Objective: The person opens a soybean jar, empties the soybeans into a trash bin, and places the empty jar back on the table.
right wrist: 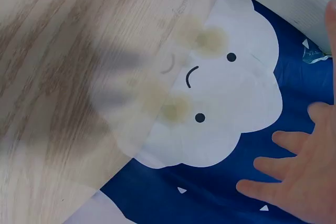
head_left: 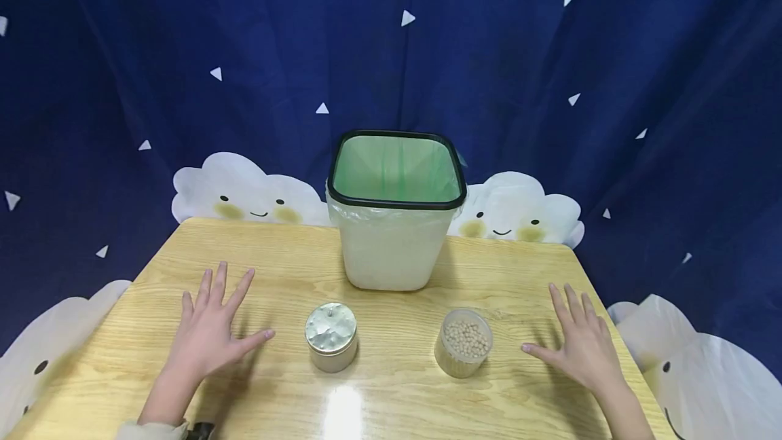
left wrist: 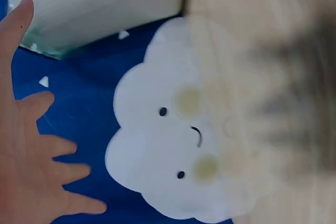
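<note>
My left hand (head_left: 208, 331) is held over the left side of the table with its fingers spread and straight, holding nothing. To its right stands a round silver tin (head_left: 332, 337) with a crinkled foil-like top. My right hand (head_left: 580, 345), fingers likewise spread, hovers above the table's right side and touches nothing. Nearest to it on the left is a clear cylindrical container (head_left: 463, 352) of small beige sticks, only their round tips showing from above. In the wrist views, the left hand (left wrist: 37, 156) and the right hand (right wrist: 307, 166) both appear with fingers extended.
A white bin (head_left: 394, 250) with a black rim and a greenish bag liner stands at the table's back middle. The wooden table (head_left: 397, 399) has a bright glare near the front. Behind hangs a dark blue curtain (head_left: 269, 39) with white triangles and smiling clouds.
</note>
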{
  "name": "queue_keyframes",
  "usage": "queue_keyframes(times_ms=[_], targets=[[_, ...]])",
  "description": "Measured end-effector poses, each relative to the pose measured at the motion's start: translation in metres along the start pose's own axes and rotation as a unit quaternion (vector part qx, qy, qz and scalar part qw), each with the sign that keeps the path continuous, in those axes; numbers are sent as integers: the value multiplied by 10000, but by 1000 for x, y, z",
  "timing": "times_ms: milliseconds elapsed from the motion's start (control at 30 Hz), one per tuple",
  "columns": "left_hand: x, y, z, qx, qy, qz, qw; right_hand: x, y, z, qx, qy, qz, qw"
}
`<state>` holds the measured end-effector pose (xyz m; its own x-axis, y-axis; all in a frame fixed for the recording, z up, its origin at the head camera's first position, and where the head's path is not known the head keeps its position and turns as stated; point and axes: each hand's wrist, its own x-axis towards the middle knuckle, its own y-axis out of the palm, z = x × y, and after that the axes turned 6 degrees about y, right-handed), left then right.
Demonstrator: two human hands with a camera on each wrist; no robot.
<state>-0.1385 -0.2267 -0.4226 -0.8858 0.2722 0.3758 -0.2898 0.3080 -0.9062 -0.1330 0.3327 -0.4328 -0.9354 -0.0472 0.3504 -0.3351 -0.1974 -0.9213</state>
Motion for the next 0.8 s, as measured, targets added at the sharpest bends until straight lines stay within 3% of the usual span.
queue_keyframes(times_ms=[167, 367, 567, 800], targets=[[8, -6, -13, -202, 330, 57, 9992, -3, 4, -4, 637, -86, 282, 9975], [20, -7, -31, -286, 944, -223, 9949, -9, 16, -8, 1363, -196, 651, 9883], [36, -1, -50, -436, 1593, -408, 9854, -11, 31, -2, 1813, -413, 930, 9781], [51, 10, -74, -777, 2029, -295, 9757, -12, 51, 6, 2159, -786, 1158, 9663]])
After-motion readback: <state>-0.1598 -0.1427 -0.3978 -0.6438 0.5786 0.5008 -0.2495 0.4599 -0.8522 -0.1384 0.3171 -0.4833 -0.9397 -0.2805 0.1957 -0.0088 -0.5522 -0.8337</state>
